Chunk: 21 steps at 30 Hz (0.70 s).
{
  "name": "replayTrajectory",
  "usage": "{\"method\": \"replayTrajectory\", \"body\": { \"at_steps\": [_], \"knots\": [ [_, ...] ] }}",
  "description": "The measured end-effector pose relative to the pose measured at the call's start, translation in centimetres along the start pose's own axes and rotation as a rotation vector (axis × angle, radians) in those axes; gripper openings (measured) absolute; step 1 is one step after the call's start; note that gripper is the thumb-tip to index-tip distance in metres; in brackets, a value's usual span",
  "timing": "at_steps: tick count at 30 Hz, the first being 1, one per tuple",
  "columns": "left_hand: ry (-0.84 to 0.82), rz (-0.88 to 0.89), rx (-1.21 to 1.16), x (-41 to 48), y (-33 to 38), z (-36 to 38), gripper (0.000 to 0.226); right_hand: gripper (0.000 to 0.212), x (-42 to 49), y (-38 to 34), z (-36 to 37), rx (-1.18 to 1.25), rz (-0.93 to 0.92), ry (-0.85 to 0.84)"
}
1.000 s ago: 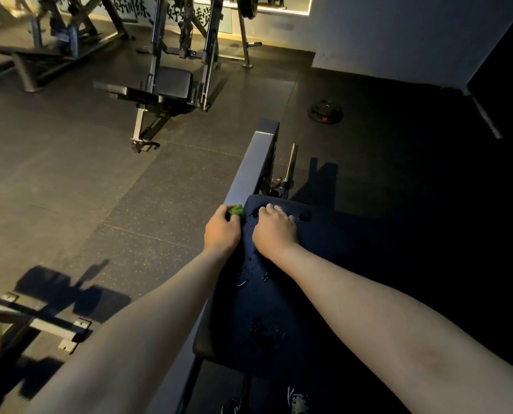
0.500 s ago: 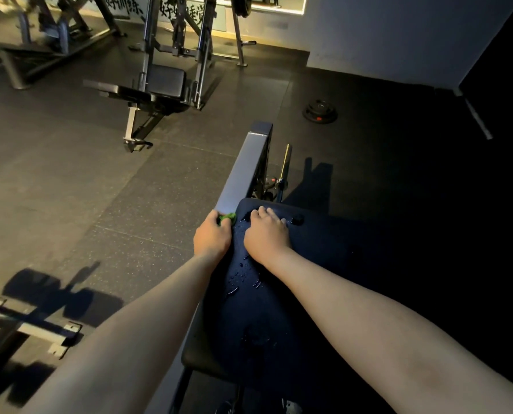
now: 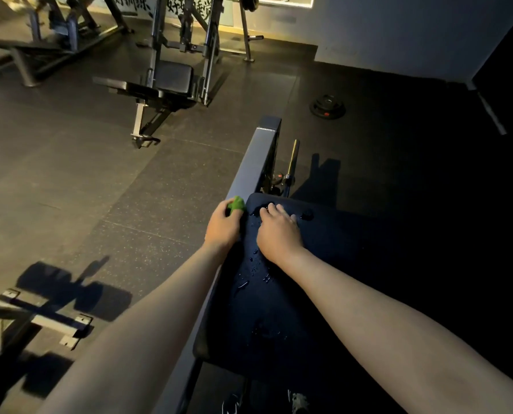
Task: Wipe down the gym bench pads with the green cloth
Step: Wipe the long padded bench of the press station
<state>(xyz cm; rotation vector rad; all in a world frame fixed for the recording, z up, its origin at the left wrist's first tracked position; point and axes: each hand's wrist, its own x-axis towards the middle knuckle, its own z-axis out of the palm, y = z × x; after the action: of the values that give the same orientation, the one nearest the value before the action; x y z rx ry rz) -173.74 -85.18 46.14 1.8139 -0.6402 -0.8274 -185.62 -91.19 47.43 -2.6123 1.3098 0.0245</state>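
Nearest, at 6 o'clock: the near end of a dark bench pad, long axis running from 6 to 12 o'clock, beaded with water droplets along its left half.

Toward the far end, right hand laid palm down on the pad, fingers loosely spread, clasping nothing.

Just beside it at 9 o'clock, left hand off the pad's left edge, fingers curled tight round the green cloth, bunched small and poking out of the fist at 12 o'clock. Cloth thus at the pad's far left corner, touching the edge or just short of it; cannot tell which.

Droplets at 5 o'clock from the cloth, back toward the body. So probably a pull along the long axis next, far end to near, made by the left hand with the right merely bracing. Likely early in the wipe, judging by the wet.

Beyond the hands at 12 o'clock, a grey steel frame rail and a thin rod beside it. Speckled rubber floor all round.

Farther off at 1 o'clock, a weight plate lying flat; at 11 o'clock, another bench machine. Last, a pale wall, in dim light.
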Motion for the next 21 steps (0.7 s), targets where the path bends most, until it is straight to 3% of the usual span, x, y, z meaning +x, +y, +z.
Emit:
{"method": "replayTrajectory", "body": {
  "at_steps": [2, 9, 14, 21],
  "knots": [
    [-0.051, 0.026, 0.091, 1.0, 0.9, 1.5, 0.030, 0.048, 0.0, -0.3, -0.2, 0.013, 0.037, -0.032],
    [0.006, 0.124, 0.434, -0.1, 0.0, 0.5, 0.004, 0.048, -0.6, 0.2, -0.5, 0.003, 0.001, -0.051],
    [0.050, 0.112, 0.416, -3.6, -1.2, -1.2, 0.014, 0.045, -4.0, -0.4, -0.8, -0.050, -0.009, 0.055],
    [0.101, -0.027, 0.277, -9.5, -4.4, -4.3, 0.024, 0.044, -5.7, -1.4, -1.1, 0.096, 0.024, 0.023]
  ]
}}
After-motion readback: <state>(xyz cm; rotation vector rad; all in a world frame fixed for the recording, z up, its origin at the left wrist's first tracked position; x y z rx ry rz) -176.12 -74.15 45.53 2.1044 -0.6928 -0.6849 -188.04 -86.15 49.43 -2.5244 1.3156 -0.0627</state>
